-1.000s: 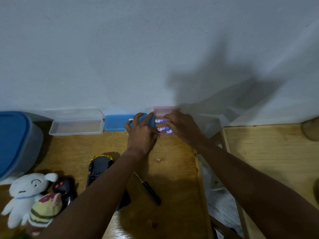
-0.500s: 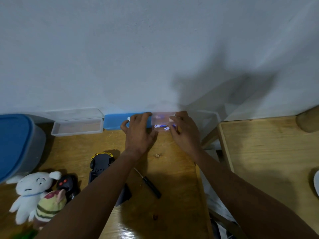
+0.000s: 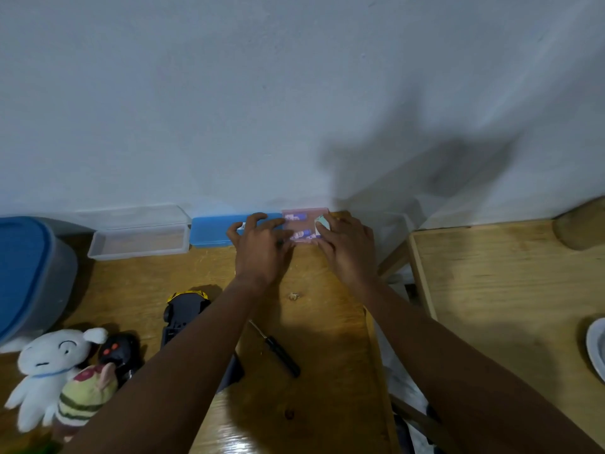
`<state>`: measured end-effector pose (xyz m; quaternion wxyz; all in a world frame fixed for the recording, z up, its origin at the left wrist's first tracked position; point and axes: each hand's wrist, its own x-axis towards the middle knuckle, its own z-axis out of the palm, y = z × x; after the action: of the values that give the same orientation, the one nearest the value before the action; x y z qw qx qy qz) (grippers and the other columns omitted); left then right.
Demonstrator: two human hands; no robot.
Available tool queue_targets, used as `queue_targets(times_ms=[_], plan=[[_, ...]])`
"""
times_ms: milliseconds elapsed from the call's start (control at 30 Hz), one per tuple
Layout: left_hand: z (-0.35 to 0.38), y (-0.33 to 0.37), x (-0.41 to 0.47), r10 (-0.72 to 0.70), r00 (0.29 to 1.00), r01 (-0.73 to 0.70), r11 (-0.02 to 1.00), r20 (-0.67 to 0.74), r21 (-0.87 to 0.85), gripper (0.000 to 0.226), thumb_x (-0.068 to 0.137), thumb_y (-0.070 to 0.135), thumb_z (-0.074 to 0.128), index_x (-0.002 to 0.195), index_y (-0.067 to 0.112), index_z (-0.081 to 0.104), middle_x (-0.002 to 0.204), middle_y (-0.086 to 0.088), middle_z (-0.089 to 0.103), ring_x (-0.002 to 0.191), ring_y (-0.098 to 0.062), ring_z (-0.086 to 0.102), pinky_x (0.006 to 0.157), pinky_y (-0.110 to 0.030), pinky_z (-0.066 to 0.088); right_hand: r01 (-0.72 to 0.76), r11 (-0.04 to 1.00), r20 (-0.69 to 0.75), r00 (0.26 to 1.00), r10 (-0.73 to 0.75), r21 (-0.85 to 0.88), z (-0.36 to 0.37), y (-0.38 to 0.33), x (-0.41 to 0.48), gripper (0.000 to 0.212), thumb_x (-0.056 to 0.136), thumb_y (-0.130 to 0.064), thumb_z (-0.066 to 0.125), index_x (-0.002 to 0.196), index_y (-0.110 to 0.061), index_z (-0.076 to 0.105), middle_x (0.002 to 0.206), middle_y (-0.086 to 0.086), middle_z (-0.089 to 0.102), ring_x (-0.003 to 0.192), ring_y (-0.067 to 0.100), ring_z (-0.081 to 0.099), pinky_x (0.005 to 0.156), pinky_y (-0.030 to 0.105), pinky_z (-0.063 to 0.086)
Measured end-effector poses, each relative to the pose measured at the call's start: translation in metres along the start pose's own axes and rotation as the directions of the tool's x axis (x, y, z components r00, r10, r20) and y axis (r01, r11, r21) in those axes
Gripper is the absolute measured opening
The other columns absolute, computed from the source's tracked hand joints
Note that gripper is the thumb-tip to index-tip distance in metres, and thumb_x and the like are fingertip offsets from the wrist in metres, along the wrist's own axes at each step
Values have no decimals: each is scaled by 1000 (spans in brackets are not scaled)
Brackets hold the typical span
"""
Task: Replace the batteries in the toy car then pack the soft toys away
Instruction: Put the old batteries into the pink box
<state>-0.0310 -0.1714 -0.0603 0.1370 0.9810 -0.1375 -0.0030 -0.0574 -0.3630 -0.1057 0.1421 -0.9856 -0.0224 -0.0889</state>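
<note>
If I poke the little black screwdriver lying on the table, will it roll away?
Maybe a little. The screwdriver has a round-looking handle and lies flat on the smooth wooden table, so a sideways poke would probably roll it. It looks small and thin, so it is likely light and stiff. The shiny tabletop might let it slide too.

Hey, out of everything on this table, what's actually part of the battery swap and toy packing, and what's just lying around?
For the job: toy car, screwdriver, pink battery case held by the left hand and right hand, white soft toy, striped soft toy, blue-lidded tub (probably for packing).
Lying about: blue box, clear box, plate.
</note>
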Motion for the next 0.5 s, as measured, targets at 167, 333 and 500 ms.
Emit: queue_targets(times_ms=[167,333,500], plan=[[-2,7,2,2,1000,-2,999,-7,33,21,94,34,64,112,32,75,137,7,62,139,-25,37,105,-49,19,66,993,-42,997,-70,-101,-8,-3,6,30,81,-33,77,108,-22,71,120,-1,68,114,30,60,82,43,48],[-11,13,3,-12,995,7,999,97,50,28,94,33,60,121,32,70,146,5,53,143,-23,28,108,-49,18,26,977,54,998,-15,-214,-19,-11,13,29,83,-35,72,111,-27,68,116,-3,68,116,27,56,84,42,44],[-30,-2,-33,-110,985,118,991,130,-56,39,89,37,60,128,35,64,150,5,48,143,-22,29,109,-49,19,-17,977,124,991,44,-213,-37,-39,19,24,84,-35,62,103,-21,69,104,-1,66,102,24,56,86,41,41]])
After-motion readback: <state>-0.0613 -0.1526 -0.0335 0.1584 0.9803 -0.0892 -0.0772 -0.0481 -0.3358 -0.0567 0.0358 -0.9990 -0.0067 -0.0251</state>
